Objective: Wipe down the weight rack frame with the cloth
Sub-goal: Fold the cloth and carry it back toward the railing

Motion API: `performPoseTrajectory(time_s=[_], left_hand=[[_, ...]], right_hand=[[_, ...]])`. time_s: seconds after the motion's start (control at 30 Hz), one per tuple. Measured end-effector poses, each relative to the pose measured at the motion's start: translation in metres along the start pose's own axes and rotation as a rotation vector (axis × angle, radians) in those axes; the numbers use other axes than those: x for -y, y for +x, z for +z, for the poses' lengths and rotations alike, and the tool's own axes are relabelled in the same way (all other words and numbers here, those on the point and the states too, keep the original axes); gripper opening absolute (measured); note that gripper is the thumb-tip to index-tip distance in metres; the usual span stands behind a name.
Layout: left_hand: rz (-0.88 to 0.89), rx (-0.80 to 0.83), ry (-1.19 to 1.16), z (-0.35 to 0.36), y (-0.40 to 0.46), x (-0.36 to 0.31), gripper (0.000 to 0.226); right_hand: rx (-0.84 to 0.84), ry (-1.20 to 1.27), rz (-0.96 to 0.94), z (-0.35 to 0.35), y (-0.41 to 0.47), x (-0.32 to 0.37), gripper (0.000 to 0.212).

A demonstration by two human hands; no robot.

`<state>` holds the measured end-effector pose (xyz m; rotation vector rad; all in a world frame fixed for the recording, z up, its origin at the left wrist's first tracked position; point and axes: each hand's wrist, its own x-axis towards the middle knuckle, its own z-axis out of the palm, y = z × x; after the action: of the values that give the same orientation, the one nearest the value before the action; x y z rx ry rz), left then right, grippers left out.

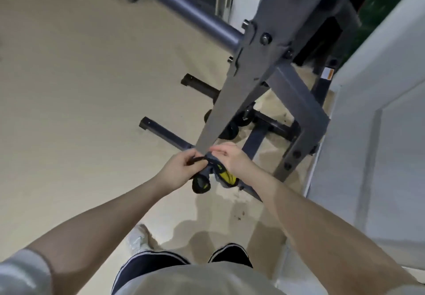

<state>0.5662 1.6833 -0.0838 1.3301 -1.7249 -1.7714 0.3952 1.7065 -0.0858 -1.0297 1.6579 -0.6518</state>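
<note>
Low down, cloth (217, 174), grey with yellow and black patches, bunched against the lower end of a slanting grey bar of the rack (232, 101). Left hand (181, 168) pinching a dark strip of it, fingers curled; right hand (232, 159) close beside, fingers bent over the top of the cloth where it meets the bar, thumb hidden, so grip not fully clear. Hands nearly together, both forearms reaching forward. Round crossbar (184, 7) bolted to the rack higher up. Black feet (165, 133) of the rack flat on the beige floor (80, 110). White door (379, 110) at the right edge. Dark shoes (230, 254) at the bottom edge.
</note>
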Motion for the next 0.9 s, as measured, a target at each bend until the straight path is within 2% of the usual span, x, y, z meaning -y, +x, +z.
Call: performPoseTrajectory(time_s=[0.1, 0.23, 0.3, 0.43, 0.6, 0.7, 0.77, 0.83, 0.9], left_hand=[[-0.059, -0.065, -0.086, -0.073, -0.005, 0.014, 0.019], [-0.087, -0.137, -0.155, -0.178, -0.013, 0.019, 0.023], [-0.057, -0.153, -0.135, -0.235, -0.020, 0.019, 0.025], [-0.030, -0.208, -0.025, -0.329, -0.022, 0.019, 0.020], [0.035, -0.228, 0.097, -0.417, 0.009, 0.010, 0.017], [0.097, -0.327, 0.140, -0.468, 0.045, 0.000, 0.015], [0.131, -0.378, 0.140, -0.505, 0.072, -0.005, 0.012], [0.181, -0.428, 0.133, -0.542, 0.098, -0.007, 0.012], [0.212, -0.439, 0.165, -0.579, 0.123, -0.010, 0.023]], right_hand=[[0.136, 0.076, -0.062, 0.060, 0.020, 0.050, 0.031], [0.229, 0.126, -0.190, 0.146, 0.055, 0.116, 0.022], [0.211, 0.099, -0.237, 0.181, 0.078, 0.148, 0.023], [0.132, -0.110, -0.302, 0.223, 0.117, 0.208, 0.018], [0.068, -0.387, -0.233, 0.250, 0.182, 0.272, 0.022], [0.139, -0.319, -0.135, 0.264, 0.233, 0.306, 0.029], [0.115, -0.293, -0.098, 0.277, 0.273, 0.330, 0.029], [0.096, -0.335, -0.120, 0.293, 0.317, 0.356, 0.023], [0.125, -0.329, -0.122, 0.308, 0.359, 0.389, 0.013]])
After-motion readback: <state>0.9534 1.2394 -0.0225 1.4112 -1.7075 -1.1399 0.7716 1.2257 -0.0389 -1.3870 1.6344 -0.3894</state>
